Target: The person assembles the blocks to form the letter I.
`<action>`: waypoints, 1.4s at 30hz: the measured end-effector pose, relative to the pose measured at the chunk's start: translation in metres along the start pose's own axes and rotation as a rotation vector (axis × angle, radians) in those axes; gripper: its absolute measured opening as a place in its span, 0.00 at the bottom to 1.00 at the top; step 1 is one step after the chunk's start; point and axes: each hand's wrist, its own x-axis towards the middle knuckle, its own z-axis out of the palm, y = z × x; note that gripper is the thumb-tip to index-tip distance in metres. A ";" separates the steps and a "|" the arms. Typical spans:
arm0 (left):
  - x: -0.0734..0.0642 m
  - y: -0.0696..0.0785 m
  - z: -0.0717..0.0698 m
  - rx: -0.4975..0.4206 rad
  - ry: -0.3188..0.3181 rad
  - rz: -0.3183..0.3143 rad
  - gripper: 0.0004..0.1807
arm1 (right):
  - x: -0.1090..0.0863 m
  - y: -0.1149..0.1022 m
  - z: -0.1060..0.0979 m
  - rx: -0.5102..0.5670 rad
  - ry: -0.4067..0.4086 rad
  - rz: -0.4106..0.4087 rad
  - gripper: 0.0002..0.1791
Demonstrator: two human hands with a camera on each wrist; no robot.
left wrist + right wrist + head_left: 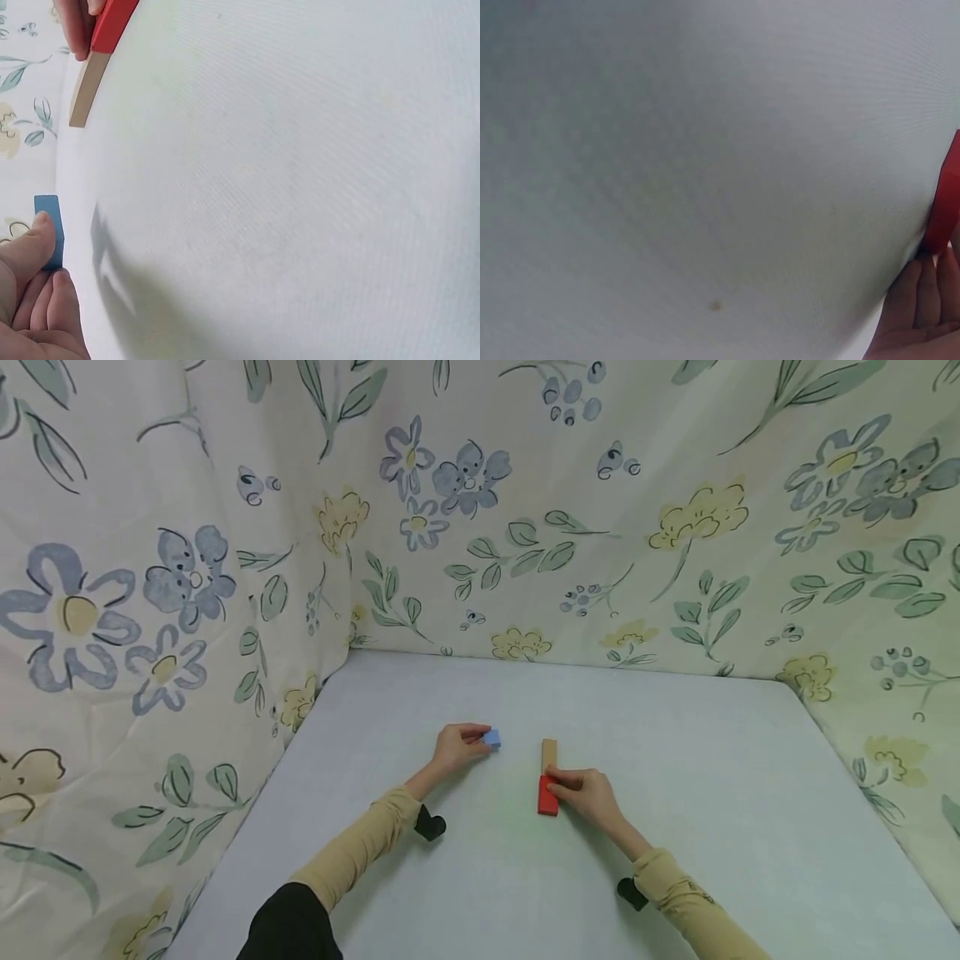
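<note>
My left hand pinches a small blue block between thumb and fingers, left of the table's middle. In the left wrist view the thumb covers part of this blue block, and a shadow falls on the cloth apart from the hand. To the right, my right hand holds a red block lying on the table, with its thumb and fingers at the block's right side. A plain wooden block lies end to end with the red one, on its far side. Only an edge of the red block shows in the right wrist view.
A white cloth-covered table spreads under both hands. Floral curtains hang along its back and sides. Black straps or mounts sit at both wrists, below the sleeves.
</note>
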 end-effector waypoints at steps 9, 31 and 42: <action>0.007 0.014 0.016 -0.007 -0.019 0.038 0.18 | 0.001 0.000 0.000 0.000 -0.003 0.010 0.18; 0.035 0.042 0.057 0.081 -0.016 0.187 0.18 | 0.001 -0.002 0.001 0.001 0.002 0.035 0.18; 0.048 0.052 0.063 0.100 0.012 0.203 0.17 | 0.001 0.000 0.000 -0.004 0.000 0.026 0.18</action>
